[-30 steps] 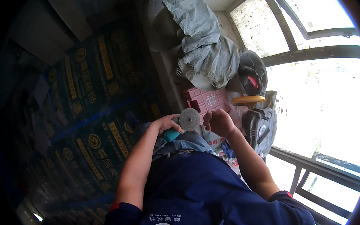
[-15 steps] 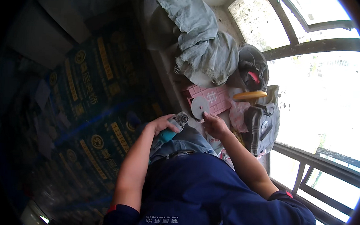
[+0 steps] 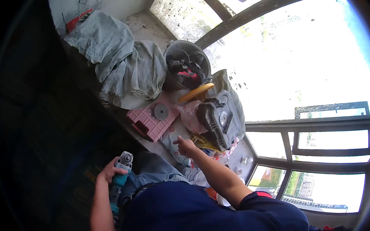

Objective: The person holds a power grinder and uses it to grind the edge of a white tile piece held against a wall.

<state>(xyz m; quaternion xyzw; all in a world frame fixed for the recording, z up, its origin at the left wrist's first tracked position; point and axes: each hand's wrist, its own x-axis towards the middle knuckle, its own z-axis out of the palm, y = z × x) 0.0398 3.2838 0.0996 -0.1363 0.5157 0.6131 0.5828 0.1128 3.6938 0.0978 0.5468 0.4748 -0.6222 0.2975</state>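
Note:
My left hand (image 3: 109,172) grips a teal and silver angle grinder (image 3: 120,177) at the lower middle of the view, its bare spindle facing up. A grey cutting disc (image 3: 161,111) lies flat on a pink plastic case (image 3: 145,123) at the sill's edge. My right hand (image 3: 186,147) is open, index finger out and the others loosely bent, with nothing visible in it; it is below the case, over a pale printed bag (image 3: 170,142), beside a crumpled pink plastic bag (image 3: 189,115).
Grey cloth (image 3: 116,60) drapes the ledge at upper left. A bucket (image 3: 172,51) of dark items, a yellow ring-shaped object (image 3: 195,92) and a black tool case (image 3: 218,122) stand before the windows (image 3: 281,66). Small items lie on the sill at right; the floor at left is dark.
The disc has left the grinder and my right hand and lies on the pink case. My right hand has let go and drawn back. The view has swung toward the windows.

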